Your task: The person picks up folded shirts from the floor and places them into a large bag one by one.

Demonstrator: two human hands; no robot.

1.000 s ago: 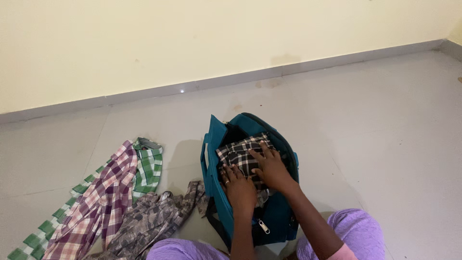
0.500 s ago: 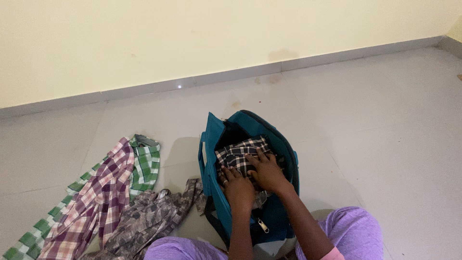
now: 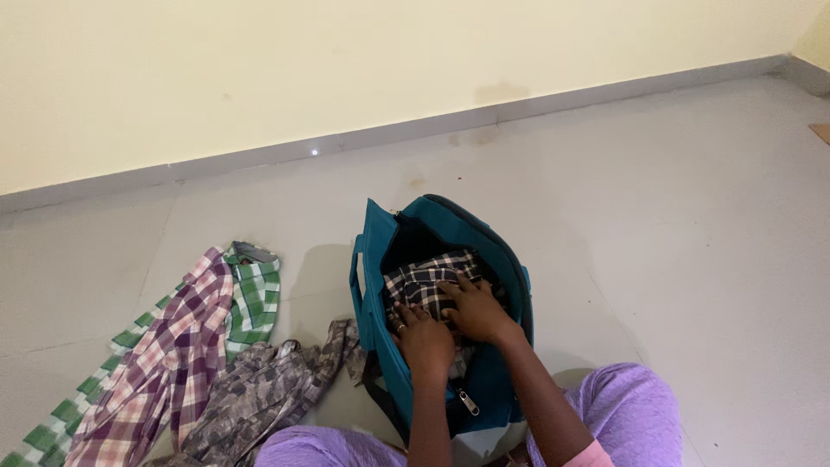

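A teal bag stands open on the grey tiled floor in front of me. Inside it lies a folded black-and-white checked cloth. My left hand, with a ring on one finger, presses flat on the near part of that cloth. My right hand lies beside it, fingers spread on top of the same cloth. Both hands reach down into the bag's mouth. Neither hand is closed around the cloth.
Left of the bag lie a purple-and-pink plaid garment, a green-and-white checked garment and a grey patterned garment. My knees in purple trousers flank the bag. A cream wall with a grey skirting runs behind.
Both hands have pushed the checked cloth a little deeper into the bag. The view has shifted slightly, so the bag sits a bit more to the left.
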